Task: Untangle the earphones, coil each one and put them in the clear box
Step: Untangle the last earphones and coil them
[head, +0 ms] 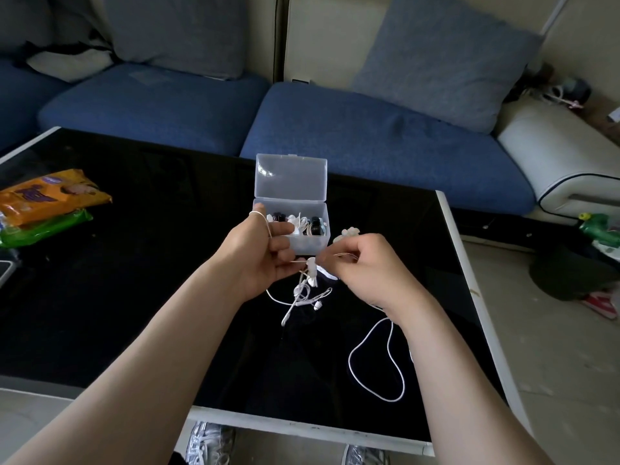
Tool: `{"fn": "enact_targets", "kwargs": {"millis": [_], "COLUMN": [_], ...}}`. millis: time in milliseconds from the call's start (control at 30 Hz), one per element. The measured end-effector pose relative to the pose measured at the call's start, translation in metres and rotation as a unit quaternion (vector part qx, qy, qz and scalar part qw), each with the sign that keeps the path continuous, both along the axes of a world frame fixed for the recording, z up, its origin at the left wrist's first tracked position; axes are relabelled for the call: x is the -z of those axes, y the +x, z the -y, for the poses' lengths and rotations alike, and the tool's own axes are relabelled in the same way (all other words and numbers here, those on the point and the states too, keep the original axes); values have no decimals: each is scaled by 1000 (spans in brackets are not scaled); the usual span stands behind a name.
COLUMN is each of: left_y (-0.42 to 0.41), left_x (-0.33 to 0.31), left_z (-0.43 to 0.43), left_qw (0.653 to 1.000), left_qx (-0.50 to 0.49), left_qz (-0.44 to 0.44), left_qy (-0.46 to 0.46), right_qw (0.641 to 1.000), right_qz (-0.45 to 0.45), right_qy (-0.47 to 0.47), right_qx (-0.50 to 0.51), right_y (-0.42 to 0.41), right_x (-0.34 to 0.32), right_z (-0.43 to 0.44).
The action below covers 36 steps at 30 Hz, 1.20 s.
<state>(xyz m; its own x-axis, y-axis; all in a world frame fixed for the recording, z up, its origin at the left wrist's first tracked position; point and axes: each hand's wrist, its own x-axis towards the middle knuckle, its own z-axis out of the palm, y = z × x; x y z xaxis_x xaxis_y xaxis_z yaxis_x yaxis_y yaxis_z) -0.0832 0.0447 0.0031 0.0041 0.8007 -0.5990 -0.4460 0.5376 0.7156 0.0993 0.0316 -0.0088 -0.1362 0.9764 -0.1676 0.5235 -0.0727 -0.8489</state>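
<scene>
Our left hand (265, 253) and right hand (365, 266) met over the middle of the black glass table (134, 297); the left had its fingers curled on the white earphone cable (350, 359), a turn of it looped round one raised finger; the right pinched the same cable between thumb and curled fingers; a knot of cable and earbuds hung between them, and a slack loop lay on the glass at 5 o'clock; the clear box (302, 245) stood just beyond the hands at 12 o'clock, its lid (291, 177) upright and open, coiled earphones inside; the table's white rim (464, 263) ran near at 3 o'clock and along 6 o'clock; bare glass stretched toward 9 o'clock, as far as an orange packet (50, 193) lying on a green packet (43, 228) at 10 o'clock; a blue sofa (369, 135) with a cushion (446, 58) filled 12 o'clock beyond the far edge.
</scene>
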Motion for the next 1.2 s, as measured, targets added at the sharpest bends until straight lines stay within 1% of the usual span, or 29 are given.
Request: {"fn": "enact_targets", "kwargs": {"millis": [67, 133, 200, 267, 300, 367, 467, 533, 600, 667, 733, 800, 833, 900, 933, 1033, 1133, 1200], "left_y": [1, 2, 1, -2, -4, -7, -8, -5, -1, 2, 2, 0, -2, -5, -5, -6, -7, -5], "left_x": [2, 3, 3, 2, 3, 4, 0, -3, -2, 2, 6, 12, 16, 20, 20, 23, 20, 16], "left_z": [-1, -2, -2, -1, 0, 3, 8, 10, 10, 7, 4, 2, 1, 1, 3, 8, 9, 7], "left_qw": [1000, 1000, 999, 999, 999, 995, 979, 970, 970, 977, 978, 973, 963, 929, 913, 871, 843, 821], "left_qx": [17, 5, -18, -16, 3, 76, 173, 210, 206, 170, 150, 134, 129, 126, 124, 146, 153, 158], "left_qz": [-9, -24, -33, -40, -48, -70, -102, -111, -106, -89, -100, -153, -206, -323, -366, -454, -506, -544], "left_qy": [2, 12, 28, 29, 23, 11, 27, 52, 72, 89, 103, 110, 116, 131, 133, 123, 98, 71], "right_qw": [998, 996, 998, 998, 997, 994, 986, 988, 992, 991, 990, 987, 984, 973, 963, 938, 931, 941], "right_qz": [43, 50, 13, -44, -69, -102, -152, -139, -111, -118, -129, -140, -152, -209, -247, -332, -350, -314], "right_qy": [34, 56, 55, 43, 32, 13, -19, -26, -9, 10, 17, -2, -17, -33, -32, -20, -7, 12], "right_qx": [-32, -37, -19, -6, 2, 30, 60, 63, 60, 60, 63, 78, 86, 95, 98, 100, 105, 127], "right_y": [-2, -4, -5, -6, -6, -6, -5, -4, -2, -1, -1, -2, -3, -4, -5, -2, -2, -2], "right_x": [3, 3, -1, -7, -9, -10, -10, -10, -10, -9, -10, -12, -13, -14, -15, -15, -13, -8], "right_z": [-1, -1, 0, 1, 1, 0, -3, -3, -2, -1, -1, -2, -4, -7, -8, -12, -11, -12]}}
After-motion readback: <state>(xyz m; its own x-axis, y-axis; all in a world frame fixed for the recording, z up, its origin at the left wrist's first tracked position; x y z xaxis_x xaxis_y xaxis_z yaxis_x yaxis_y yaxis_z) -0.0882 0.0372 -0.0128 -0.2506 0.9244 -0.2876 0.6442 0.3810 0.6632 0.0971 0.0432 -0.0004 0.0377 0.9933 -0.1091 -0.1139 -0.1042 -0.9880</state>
